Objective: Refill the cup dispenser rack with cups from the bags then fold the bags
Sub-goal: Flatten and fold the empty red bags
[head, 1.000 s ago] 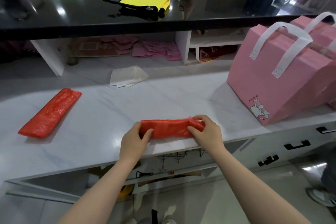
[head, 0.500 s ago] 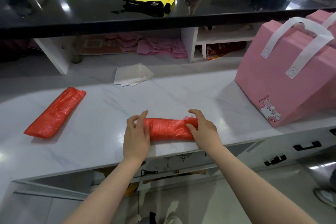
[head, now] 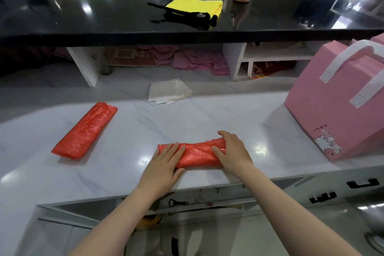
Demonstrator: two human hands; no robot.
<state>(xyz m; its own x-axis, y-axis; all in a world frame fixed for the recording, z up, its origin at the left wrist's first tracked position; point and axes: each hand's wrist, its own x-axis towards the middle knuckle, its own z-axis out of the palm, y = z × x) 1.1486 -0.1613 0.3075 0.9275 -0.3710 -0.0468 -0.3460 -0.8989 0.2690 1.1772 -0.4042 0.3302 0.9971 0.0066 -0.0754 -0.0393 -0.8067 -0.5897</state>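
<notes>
At far left on the white counter (head: 124, 131) lies a folded red bag (head: 85, 130), flat, angled from near left to far right, well apart from both hands. Behind it, toward the middle, a small stack of white paper (head: 169, 91) sits near the back of the counter.

The left arm reaches up from the lower left, and the left hand (head: 164, 165) lies palm down with straight fingers spread flat across the left end of a second red bag (head: 197, 155); the thumb rests on the counter by the bag's near edge. This bag is a narrow folded strip lying crosswise near the counter's front edge. The right arm comes in from the lower right. The right hand (head: 231, 151) curls over the strip's right end, fingers arched over the far edge and thumb pressed on top, gripping it there.

On the black upper shelf (head: 83, 18) rests a yellow cloth (head: 195, 5) with black straps. At far right a pink bag (head: 336, 110) with white handles stands on the counter, apart from the hands.
</notes>
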